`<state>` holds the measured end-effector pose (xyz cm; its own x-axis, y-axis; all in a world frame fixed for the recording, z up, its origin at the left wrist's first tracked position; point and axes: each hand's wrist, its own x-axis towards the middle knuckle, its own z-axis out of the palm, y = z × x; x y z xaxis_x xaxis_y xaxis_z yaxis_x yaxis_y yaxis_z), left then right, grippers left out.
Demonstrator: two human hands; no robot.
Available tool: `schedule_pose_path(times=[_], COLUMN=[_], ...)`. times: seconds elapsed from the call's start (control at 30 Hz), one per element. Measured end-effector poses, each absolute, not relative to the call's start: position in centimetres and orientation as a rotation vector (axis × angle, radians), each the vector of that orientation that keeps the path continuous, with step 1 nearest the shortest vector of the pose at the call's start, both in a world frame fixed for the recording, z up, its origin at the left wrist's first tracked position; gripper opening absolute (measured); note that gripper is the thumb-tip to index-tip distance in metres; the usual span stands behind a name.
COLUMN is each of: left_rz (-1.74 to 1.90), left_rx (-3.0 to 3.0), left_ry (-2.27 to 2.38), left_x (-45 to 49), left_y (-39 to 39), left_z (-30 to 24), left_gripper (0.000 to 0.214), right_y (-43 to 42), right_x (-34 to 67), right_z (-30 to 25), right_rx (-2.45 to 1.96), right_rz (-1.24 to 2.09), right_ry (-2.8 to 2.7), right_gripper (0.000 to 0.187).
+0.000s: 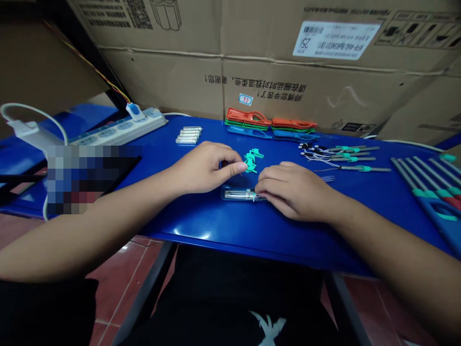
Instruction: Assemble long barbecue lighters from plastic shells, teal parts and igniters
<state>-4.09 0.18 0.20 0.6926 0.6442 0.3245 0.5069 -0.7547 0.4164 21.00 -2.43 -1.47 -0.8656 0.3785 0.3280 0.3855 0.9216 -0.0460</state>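
Power strip (120, 131): white, back left of the blue desk (194, 218), one plug in its far end; pixelated patch in front of it.
Clear tubes (189, 135): small stack lying side by side, silvery, apart from the other parts, behind the left forearm.
Left hand (207, 166): over the desk, thumb and index finger brought together at the left edge of the green clips; can't tell if a piece is between the tips.
Open casing (224, 194): blue, lying flat near the front of the desk, between and just below the two hands; one clear tube (238, 194) lies inside, wires at its right end.
Green clips (254, 161): loose little heap, between the hands, behind the open casing.
Casing halves (248, 117): two stacks side by side at the back, orange over green over blue, in front of the cardboard box (259, 72).
Right hand (291, 187): palm down, fingers bent over the right end of the open casing; exact grip hidden, can't tell.
Clear piece (327, 179): small, flat on desk, just beyond the right hand.
Wired rods (356, 157): several, grey with green collars, wires pointing left.
Blue-handled rods (428, 192): row at far right, grey rods upward, partly cut off by the frame edge.
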Motion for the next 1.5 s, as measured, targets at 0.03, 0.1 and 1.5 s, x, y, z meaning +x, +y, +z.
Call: schedule_pose_path(times=[0.03, 0.1, 1.5], left_rz=[0.656, 0.607, 0.176], left_rx=[2.619, 2.626, 2.488], left_ry=[0.938, 0.960, 0.885], left_x=[-4.2, -4.3, -3.3], left_y=[0.4, 0.7, -0.2], left_z=[0.1, -0.1, -2.0], left_gripper=[0.039, 0.039, 0.023], right_y=[-2.4, -2.4, -3.0], right_x=[20.9, 20.8, 19.9], right_z=[-1.5, -1.6, -0.9], right_rx=[-0.567, -0.583, -1.359], right_rz=[-0.023, -0.013, 0.470], right_ry=[-2.748, -2.751, -2.654], right_gripper=[0.022, 0.022, 0.024])
